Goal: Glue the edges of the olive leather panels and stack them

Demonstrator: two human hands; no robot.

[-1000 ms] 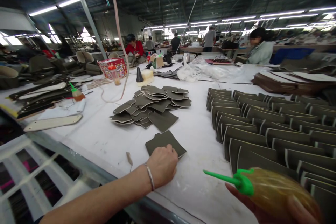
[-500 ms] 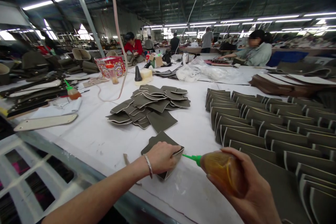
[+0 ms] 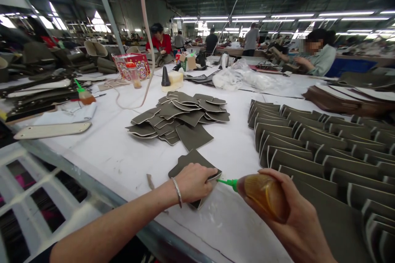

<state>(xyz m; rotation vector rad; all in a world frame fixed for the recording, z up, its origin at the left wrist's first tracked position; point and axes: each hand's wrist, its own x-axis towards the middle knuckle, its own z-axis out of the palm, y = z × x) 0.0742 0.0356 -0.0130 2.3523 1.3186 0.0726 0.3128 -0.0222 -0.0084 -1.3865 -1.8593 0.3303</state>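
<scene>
My left hand (image 3: 197,181), with a bracelet at the wrist, grips a dark olive leather piece (image 3: 189,159). Its index finger lies along the top near the right corner; the other fingers are partly hidden. In my right hand (image 3: 298,209) is a squeeze bottle (image 3: 262,195) of amber liquid, lying nearly level. The green nozzle (image 3: 226,182) points left, its tip at or very near the piece's pale right edge. Just beyond lies a loose pile of similar leather pieces (image 3: 182,113).
Rows of overlapping folded leather pieces (image 3: 290,139) cover the table's right side. Another glue bottle (image 3: 86,96) and a pale strap (image 3: 52,130) lie left. A hose (image 3: 147,41) hangs down near a red patterned box (image 3: 142,63). Co-workers sit across the table.
The view has shifted slightly, so the table appears a little further right. The nozzle stays at the piece's edge. The co-worker at right has drawn an outstretched arm in.
</scene>
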